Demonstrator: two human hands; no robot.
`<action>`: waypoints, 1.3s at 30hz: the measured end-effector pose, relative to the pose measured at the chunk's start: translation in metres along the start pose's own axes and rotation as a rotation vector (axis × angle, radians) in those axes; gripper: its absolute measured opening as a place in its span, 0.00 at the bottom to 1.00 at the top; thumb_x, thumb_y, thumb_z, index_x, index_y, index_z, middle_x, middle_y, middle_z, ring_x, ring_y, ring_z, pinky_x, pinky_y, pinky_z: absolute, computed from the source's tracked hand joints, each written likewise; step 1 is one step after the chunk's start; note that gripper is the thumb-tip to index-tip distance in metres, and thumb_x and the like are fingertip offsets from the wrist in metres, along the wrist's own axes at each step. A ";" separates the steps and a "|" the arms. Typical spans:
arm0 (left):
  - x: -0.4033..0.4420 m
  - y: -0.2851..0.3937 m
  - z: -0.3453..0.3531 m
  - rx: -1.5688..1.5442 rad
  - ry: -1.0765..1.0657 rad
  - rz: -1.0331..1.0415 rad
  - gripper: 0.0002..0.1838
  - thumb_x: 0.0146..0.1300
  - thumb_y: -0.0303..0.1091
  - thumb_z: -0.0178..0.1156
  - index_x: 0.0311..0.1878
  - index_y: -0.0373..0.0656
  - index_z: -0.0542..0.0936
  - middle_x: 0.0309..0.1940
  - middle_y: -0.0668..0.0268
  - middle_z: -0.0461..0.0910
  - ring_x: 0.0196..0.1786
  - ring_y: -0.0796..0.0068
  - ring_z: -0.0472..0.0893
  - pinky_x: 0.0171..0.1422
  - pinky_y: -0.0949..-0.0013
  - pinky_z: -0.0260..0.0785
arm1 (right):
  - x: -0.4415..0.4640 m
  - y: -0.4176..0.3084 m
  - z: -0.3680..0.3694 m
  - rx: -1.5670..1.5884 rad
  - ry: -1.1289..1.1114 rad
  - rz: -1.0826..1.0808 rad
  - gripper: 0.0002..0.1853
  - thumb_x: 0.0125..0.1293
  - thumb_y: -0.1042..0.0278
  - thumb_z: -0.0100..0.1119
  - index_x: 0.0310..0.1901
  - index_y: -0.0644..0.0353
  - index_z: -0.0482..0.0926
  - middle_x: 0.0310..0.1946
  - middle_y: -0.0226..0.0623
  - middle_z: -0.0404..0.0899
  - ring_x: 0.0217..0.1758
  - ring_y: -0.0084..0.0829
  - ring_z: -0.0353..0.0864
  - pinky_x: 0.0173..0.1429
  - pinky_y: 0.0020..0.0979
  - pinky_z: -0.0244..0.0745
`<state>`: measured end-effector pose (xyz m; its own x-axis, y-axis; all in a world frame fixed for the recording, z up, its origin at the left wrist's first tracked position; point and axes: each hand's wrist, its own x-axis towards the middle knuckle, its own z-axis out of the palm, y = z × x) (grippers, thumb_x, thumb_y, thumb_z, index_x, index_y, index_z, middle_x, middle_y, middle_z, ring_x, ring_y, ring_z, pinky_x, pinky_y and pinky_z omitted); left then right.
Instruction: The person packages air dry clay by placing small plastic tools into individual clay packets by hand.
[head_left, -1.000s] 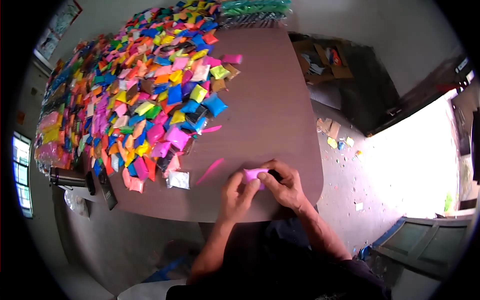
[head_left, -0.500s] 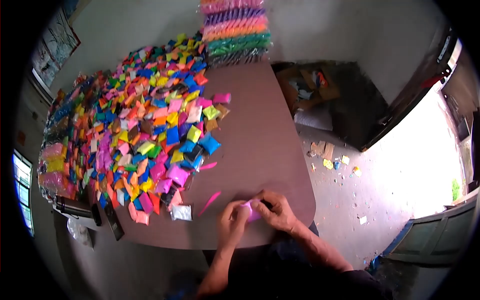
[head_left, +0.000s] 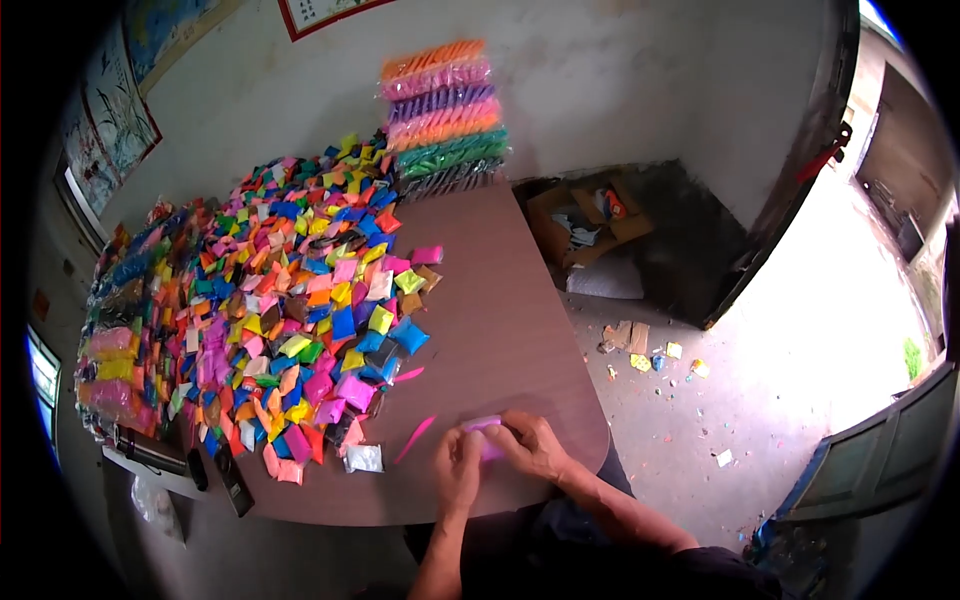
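Near the table's front edge, a small light-purple packet (head_left: 491,452) is pinched between both of my hands. My left hand (head_left: 458,470) grips its left side, slightly blurred, while the fingers of my right hand (head_left: 533,446) close on its right side. Much of the packet is hidden by the fingers. Left of my hands lies a thin bright-pink strip (head_left: 415,438), and a second pink strip (head_left: 409,375) lies farther back. A silvery-white packet (head_left: 363,458) rests at the near edge of a big heap of colourful small packets (head_left: 300,300).
Clear bags of coloured packets form a tall stack (head_left: 445,130) at the table's (head_left: 500,320) back. A dark flat object (head_left: 233,485) lies by the left front edge. On the floor to the right are an open cardboard box (head_left: 610,225) and scattered scraps (head_left: 640,360).
The camera view has tilted up, so the table sits lower and more wall shows. Both hands stay on the purple packet, its top edge now appearing flatter and wider between the fingers.
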<state>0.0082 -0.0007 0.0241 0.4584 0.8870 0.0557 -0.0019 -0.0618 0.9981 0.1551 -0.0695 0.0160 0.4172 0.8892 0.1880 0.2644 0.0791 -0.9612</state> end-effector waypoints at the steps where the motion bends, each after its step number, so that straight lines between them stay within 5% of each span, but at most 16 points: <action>1: 0.001 0.003 0.001 -0.008 -0.003 0.011 0.14 0.78 0.40 0.64 0.45 0.37 0.84 0.34 0.72 0.82 0.38 0.83 0.77 0.43 0.74 0.69 | 0.000 0.001 0.000 0.036 0.046 0.003 0.15 0.78 0.59 0.62 0.42 0.66 0.83 0.31 0.52 0.81 0.31 0.47 0.80 0.38 0.42 0.74; 3: 0.004 0.010 0.000 0.206 -0.135 -0.012 0.17 0.78 0.44 0.63 0.44 0.36 0.84 0.31 0.70 0.81 0.36 0.83 0.77 0.40 0.72 0.69 | 0.002 0.004 -0.001 0.017 0.070 -0.033 0.15 0.79 0.60 0.61 0.43 0.66 0.82 0.31 0.52 0.81 0.31 0.48 0.81 0.38 0.41 0.75; 8: 0.008 0.008 -0.001 0.209 -0.083 0.082 0.20 0.77 0.47 0.63 0.44 0.35 0.83 0.27 0.69 0.80 0.32 0.81 0.76 0.37 0.69 0.69 | 0.002 -0.002 0.004 0.049 0.067 -0.064 0.16 0.80 0.58 0.60 0.46 0.66 0.81 0.32 0.53 0.81 0.33 0.49 0.82 0.40 0.42 0.76; 10: 0.007 0.005 -0.003 0.198 -0.054 0.098 0.20 0.77 0.48 0.63 0.44 0.35 0.84 0.26 0.69 0.80 0.32 0.80 0.76 0.37 0.69 0.69 | 0.000 -0.008 0.007 -0.060 0.040 0.036 0.14 0.82 0.61 0.57 0.45 0.65 0.80 0.29 0.35 0.78 0.35 0.22 0.76 0.40 0.32 0.74; 20: 0.005 0.005 0.007 0.195 -0.076 0.105 0.17 0.76 0.43 0.64 0.39 0.36 0.81 0.24 0.64 0.79 0.29 0.79 0.76 0.33 0.67 0.67 | 0.001 0.013 0.005 0.089 0.102 0.076 0.12 0.81 0.62 0.59 0.49 0.65 0.81 0.35 0.33 0.81 0.41 0.20 0.78 0.44 0.29 0.75; 23: 0.007 0.000 0.004 0.254 -0.098 0.119 0.16 0.76 0.41 0.64 0.40 0.36 0.81 0.24 0.64 0.79 0.29 0.77 0.77 0.33 0.66 0.68 | 0.004 0.025 0.013 0.200 0.180 0.069 0.16 0.81 0.57 0.60 0.49 0.66 0.81 0.31 0.45 0.84 0.34 0.32 0.83 0.41 0.37 0.78; 32: 0.005 -0.016 -0.002 0.253 0.011 0.059 0.12 0.77 0.38 0.63 0.49 0.38 0.83 0.31 0.64 0.82 0.33 0.76 0.80 0.37 0.68 0.72 | 0.020 -0.002 0.005 0.207 0.013 0.175 0.17 0.80 0.57 0.63 0.50 0.67 0.82 0.30 0.37 0.82 0.35 0.20 0.78 0.39 0.30 0.76; 34: 0.003 -0.021 -0.004 0.264 0.019 -0.010 0.12 0.77 0.38 0.63 0.52 0.38 0.83 0.32 0.66 0.83 0.35 0.77 0.81 0.39 0.69 0.73 | 0.035 -0.016 0.002 0.285 -0.093 0.238 0.13 0.78 0.62 0.64 0.49 0.66 0.83 0.35 0.26 0.79 0.40 0.16 0.74 0.44 0.25 0.73; 36: 0.005 -0.024 0.001 -0.060 0.117 -0.052 0.14 0.78 0.39 0.63 0.56 0.37 0.82 0.37 0.68 0.83 0.38 0.78 0.81 0.41 0.70 0.74 | 0.056 -0.014 0.008 0.288 -0.097 0.198 0.14 0.79 0.60 0.64 0.47 0.66 0.83 0.32 0.27 0.79 0.38 0.17 0.75 0.41 0.27 0.74; 39: 0.008 -0.017 0.005 -0.142 0.131 -0.169 0.16 0.77 0.38 0.65 0.59 0.37 0.81 0.44 0.68 0.84 0.40 0.78 0.81 0.43 0.71 0.75 | 0.097 -0.003 0.025 0.332 0.011 0.097 0.14 0.79 0.59 0.65 0.43 0.64 0.82 0.28 0.23 0.73 0.34 0.17 0.69 0.37 0.28 0.70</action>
<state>0.0167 0.0051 0.0077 0.3433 0.9317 -0.1184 -0.0636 0.1489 0.9868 0.1732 0.0279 0.0317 0.4361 0.8952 0.0924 -0.0739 0.1379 -0.9877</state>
